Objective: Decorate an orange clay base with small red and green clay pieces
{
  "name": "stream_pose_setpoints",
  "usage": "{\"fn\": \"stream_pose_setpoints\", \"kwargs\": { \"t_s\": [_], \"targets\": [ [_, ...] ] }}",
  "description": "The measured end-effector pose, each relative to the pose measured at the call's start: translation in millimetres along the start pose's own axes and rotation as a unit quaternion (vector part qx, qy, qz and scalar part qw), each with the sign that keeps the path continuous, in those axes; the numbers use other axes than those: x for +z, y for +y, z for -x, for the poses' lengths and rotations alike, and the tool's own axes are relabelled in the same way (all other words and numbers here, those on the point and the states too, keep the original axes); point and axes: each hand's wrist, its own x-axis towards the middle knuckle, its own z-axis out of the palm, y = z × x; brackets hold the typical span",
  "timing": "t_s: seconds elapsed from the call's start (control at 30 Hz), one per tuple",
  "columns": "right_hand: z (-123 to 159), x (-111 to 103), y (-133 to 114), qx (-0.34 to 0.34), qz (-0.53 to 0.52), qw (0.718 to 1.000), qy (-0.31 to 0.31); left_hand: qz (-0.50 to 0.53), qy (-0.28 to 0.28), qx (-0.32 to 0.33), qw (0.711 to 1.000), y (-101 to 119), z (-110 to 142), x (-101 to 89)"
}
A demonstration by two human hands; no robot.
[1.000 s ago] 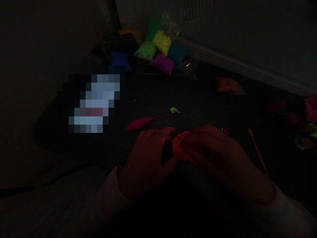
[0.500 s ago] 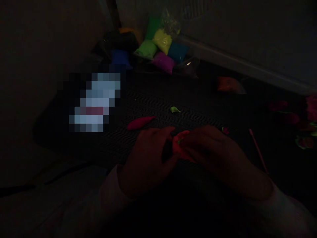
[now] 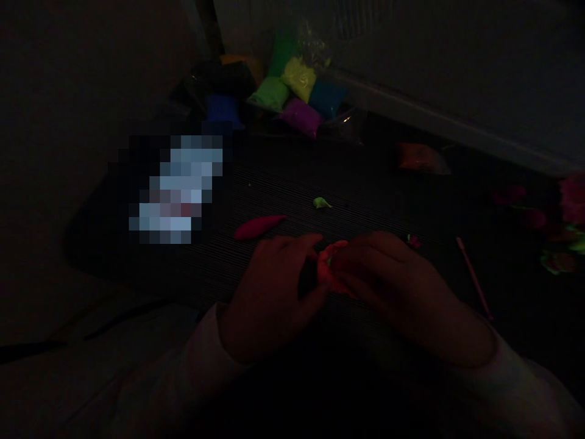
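Observation:
A flattened red-orange clay piece [image 3: 336,281] lies on the dark tabletop between my hands, with a small green clay bit [image 3: 329,261] showing at its middle. My left hand [image 3: 276,286] curves round its left edge, thumb and forefinger against the rim and a dark gap between them. Over the right side, my right hand [image 3: 400,286] has its fingers bunched and pressed onto the clay; their tips are partly hidden in the dim light. Beyond the left hand lies a spindle-shaped pink clay piece [image 3: 259,227]. A light green clay scrap [image 3: 321,203] sits farther back.
A lit, pixelated screen [image 3: 178,189] lies at left. Several bags of coloured clay [image 3: 299,116] are heaped against the wall. An orange clay bag [image 3: 420,157] lies behind right. A thin pink stick [image 3: 475,280] and clay flowers [image 3: 571,201] are at right.
The hands and the red-orange clay stay almost in place. The view has shifted slightly, so the items at right appear a little farther left.

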Motion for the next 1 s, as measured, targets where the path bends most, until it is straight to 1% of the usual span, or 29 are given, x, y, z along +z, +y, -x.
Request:
{"fn": "stream_pose_setpoints", "kwargs": {
  "t_s": [0.1,0.17,0.23,0.3,0.37,0.4,0.5,0.57,0.63,0.83,1.0],
  "targets": [
    [7.2,-11.8,-1.6,0.018,-0.007,0.999,0.031,-0.004,-0.005,0.0,1.0,-0.4,-0.4,-0.2],
    [17.7,-24.3,-0.4,0.047,0.005,0.996,0.08,-0.007,-0.004,-0.001,1.0,-0.4,-0.6,-0.3],
    [31.1,-36.5,4.4,0.107,0.014,0.984,0.14,-0.011,0.0,0.009,1.0,-0.7,-0.5,0.0],
    [44.0,-44.5,13.8,0.181,0.01,0.964,0.192,-0.018,0.002,0.025,1.0,-1.6,0.1,0.7],
    [53.2,-46.4,27.1,0.239,0.006,0.946,0.219,-0.029,-0.006,0.04,0.999,-2.9,0.9,1.6],
    [55.9,-45.2,34.4,0.255,0.005,0.94,0.226,-0.036,-0.011,0.044,0.998,-3.6,1.2,2.1],
    [57.0,-36.4,53.5,0.279,-0.007,0.941,0.19,-0.06,-0.024,0.052,0.997,-5.9,1.6,3.4],
    [54.2,-29.3,60.5,0.27,-0.011,0.95,0.155,-0.072,-0.021,0.055,0.996,-6.8,1.3,4.0],
    [50.7,-23.5,63.0,0.259,-0.003,0.956,0.136,-0.077,-0.016,0.052,0.996,-7.3,0.8,4.5],
    [44.6,-17.0,62.0,0.246,0.022,0.96,0.134,-0.074,-0.014,0.043,0.996,-7.4,0.7,5.4],
    [44.9,-16.6,63.1,0.245,0.0,0.959,0.145,-0.071,-0.019,0.041,0.997,-6.7,0.7,4.7]
  ]
}}
